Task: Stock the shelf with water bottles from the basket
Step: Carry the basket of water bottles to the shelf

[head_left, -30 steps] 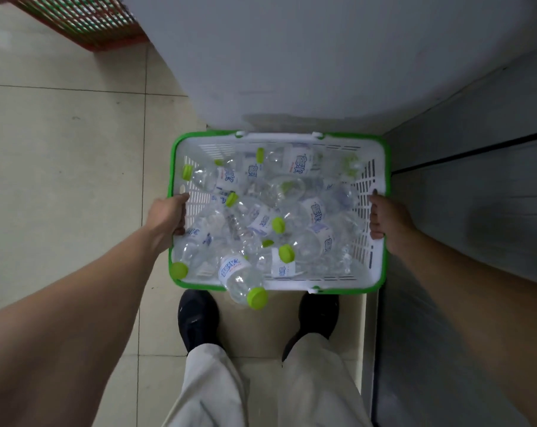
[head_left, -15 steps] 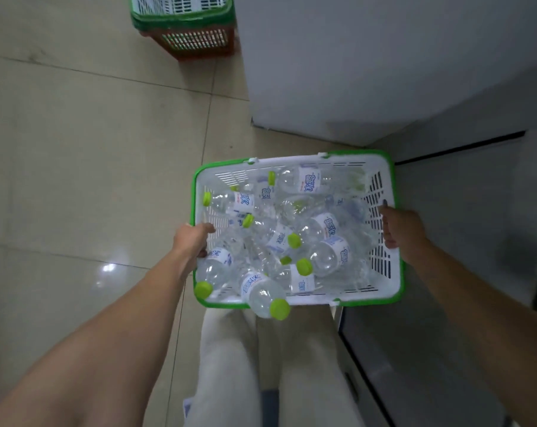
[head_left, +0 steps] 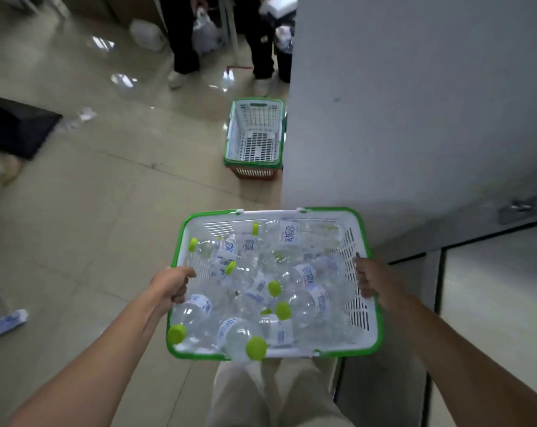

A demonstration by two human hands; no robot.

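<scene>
- Left hand [head_left: 171, 288]: I note its grip is clenched on the left rim of the basket [head_left: 364, 343], fingers curled over the edge.
- Right hand [head_left: 370, 280]: grip likewise clenched on the right rim, directly opposite the left grip.
- The basket hangs between the two grips, in front of my legs and clear of the floor [head_left: 91, 211]; I judge it is being carried.
- Water bottles [head_left: 307, 298]: a loose pile lying on their sides between the grips, clear bodies with green caps. One bottle [head_left: 241, 339] nearest my body juts over the near rim, below and between both grips.
- Step in hand, in my judgement: transport of the load toward the shelf. No bottle has been picked out by either grip.
- No stocked shelf face is visible; a grey panel [head_left: 415, 103] stands beyond the right grip, and I cannot tell whether it belongs to the shelf.
- An empty basket [head_left: 230, 140] sits on the floor well ahead of the grips.
- Next move calls for setting the load down level near the shelf, then freeing one grip to take a bottle.
- Risk noted: the overhanging bottle may slip out if the basket tilts toward me.
</scene>
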